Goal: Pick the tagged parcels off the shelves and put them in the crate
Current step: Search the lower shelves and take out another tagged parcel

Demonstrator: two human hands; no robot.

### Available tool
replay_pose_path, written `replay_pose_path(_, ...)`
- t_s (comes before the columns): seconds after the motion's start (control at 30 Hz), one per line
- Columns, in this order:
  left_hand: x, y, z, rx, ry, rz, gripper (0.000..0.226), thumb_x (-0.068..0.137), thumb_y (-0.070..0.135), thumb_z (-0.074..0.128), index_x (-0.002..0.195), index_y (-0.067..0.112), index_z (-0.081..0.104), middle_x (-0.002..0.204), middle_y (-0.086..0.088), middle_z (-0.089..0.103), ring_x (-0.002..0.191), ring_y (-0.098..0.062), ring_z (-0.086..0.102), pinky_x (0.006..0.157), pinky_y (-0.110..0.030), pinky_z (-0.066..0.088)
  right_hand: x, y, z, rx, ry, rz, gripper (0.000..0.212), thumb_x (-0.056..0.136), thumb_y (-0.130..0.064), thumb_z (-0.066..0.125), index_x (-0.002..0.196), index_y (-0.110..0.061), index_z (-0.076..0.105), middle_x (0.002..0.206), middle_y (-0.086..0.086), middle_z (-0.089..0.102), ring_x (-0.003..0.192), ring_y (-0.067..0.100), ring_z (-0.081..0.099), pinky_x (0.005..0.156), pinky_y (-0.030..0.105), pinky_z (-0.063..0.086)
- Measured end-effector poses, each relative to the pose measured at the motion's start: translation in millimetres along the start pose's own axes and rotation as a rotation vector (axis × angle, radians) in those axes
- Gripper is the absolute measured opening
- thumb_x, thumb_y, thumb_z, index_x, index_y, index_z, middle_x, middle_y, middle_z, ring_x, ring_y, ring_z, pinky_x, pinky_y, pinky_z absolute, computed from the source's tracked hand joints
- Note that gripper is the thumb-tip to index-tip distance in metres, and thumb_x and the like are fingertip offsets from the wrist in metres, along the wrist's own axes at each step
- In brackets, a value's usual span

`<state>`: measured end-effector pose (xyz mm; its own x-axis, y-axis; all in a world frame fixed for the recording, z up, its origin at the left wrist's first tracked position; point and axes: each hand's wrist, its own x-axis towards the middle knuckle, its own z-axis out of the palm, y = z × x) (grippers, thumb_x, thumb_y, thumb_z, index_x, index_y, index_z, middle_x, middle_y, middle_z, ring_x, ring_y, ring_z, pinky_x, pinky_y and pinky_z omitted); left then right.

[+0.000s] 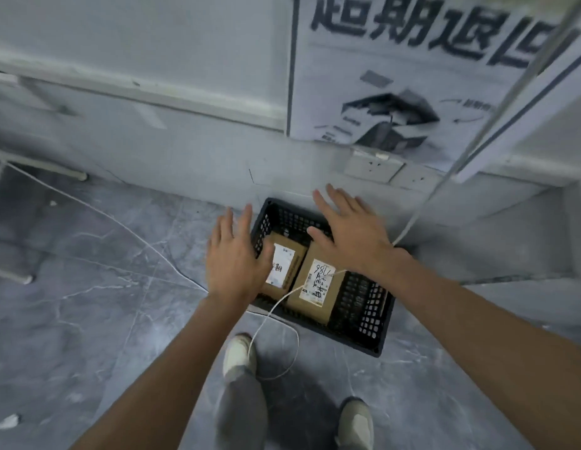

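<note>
A black slotted plastic crate (370, 323) stands on the floor against the wall. Two brown cardboard parcels lie side by side in it, each with a white handwritten label. The smaller parcel (289, 264) is on the left, the larger parcel (318, 287) on the right. My left hand (234, 258) hovers above the crate's left edge, fingers straight and spread, holding nothing. My right hand (351, 235) hovers over the crate's far right part, also flat and empty. It hides the far end of the larger parcel.
A white cable (273, 310) runs across the grey marble floor, over the crate and up the wall on the right. A wall socket (373, 168) and a large printed poster (412, 76) are above the crate. White shelf legs (23, 277) stand at far left. My shoes (239, 355) are below.
</note>
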<state>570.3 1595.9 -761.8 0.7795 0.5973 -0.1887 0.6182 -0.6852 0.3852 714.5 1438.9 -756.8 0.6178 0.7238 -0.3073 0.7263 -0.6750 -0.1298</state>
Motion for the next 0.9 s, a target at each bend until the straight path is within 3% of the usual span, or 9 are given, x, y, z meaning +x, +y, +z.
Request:
replay_pose_path(0.1,-9,16,-58,0.072,0.117,0.062,0.074,0.094,0.058,0.032,0.159,0.028,0.014,0.165,-0.015,0.014,0.153,-0.032,0.012,0.123,-0.05,0.014,-11,-19,-61,-0.001,0.125,-0.036,0.076,0.1,-0.062,0.019,0.158,-0.022,-0.008,0.166,0.01,-0.005,0.154,0.026,0.0,0.124,0.046,0.004)
replay_pose_path(0.2,-21,33,-125,0.101,0.243,0.061,0.075,0.097,0.059,0.035,0.159,0.031,0.004,0.167,-0.014,0.006,0.154,-0.031,0.004,0.123,-0.053,0.011,-22,-41,-128,-0.003,0.219,-0.076,0.078,0.099,-0.064,0.018,0.157,-0.022,-0.013,0.166,0.011,-0.011,0.154,0.026,-0.005,0.124,0.046,-0.001)
replay_pose_path(0.53,-120,39,-352,0.134,0.616,-0.084,0.079,0.093,0.06,0.04,0.159,0.034,0.005,0.167,-0.01,0.006,0.154,-0.027,0.002,0.123,-0.056,0.008,-86,-142,-312,0.011,0.563,-0.216,0.082,0.096,-0.069,0.017,0.159,-0.021,-0.003,0.166,0.012,0.002,0.153,0.028,0.007,0.123,0.052,0.003)
replay_pose_path(0.9,-286,-17,-540,0.228,0.894,-0.206,0.078,0.092,0.061,0.042,0.159,0.03,0.017,0.167,-0.01,0.012,0.154,-0.028,0.007,0.12,-0.06,0.016,-183,-296,-449,0.046,0.723,-0.492,0.082,0.096,-0.069,0.021,0.159,-0.023,0.001,0.167,0.009,0.004,0.154,0.025,0.007,0.122,0.052,0.008)
